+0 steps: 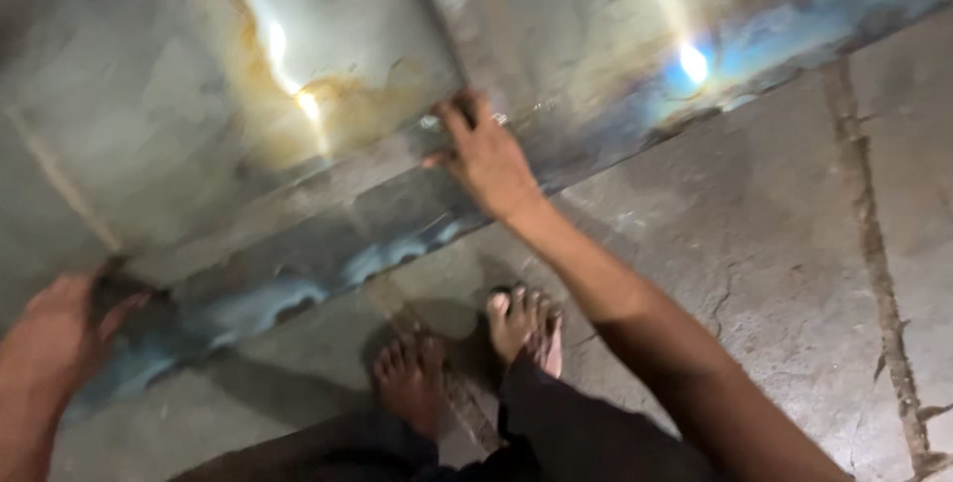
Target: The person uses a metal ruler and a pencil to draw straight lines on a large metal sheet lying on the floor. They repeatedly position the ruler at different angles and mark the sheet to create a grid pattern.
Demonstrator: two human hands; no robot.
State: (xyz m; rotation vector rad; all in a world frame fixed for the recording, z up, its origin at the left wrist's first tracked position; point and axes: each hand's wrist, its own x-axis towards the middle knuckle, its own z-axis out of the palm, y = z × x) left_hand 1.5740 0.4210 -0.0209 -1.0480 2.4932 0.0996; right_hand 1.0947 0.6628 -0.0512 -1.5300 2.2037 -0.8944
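Note:
A large shiny metal sheet [328, 75] with rust-coloured stains and blue heat marks along its folded near edge lies on the concrete floor. My right hand [486, 156] rests on that edge near a raised seam [447, 15], fingers curled over the metal. My left hand [60, 328] grips the same folded edge at the lower left, fingers wrapped around it. The picture is blurred by motion.
My two bare feet [467, 353] stand on the cracked concrete floor [754, 234] just in front of the sheet's edge. A joint line [869, 244] runs through the floor at the right. Bright light reflections glare off the sheet.

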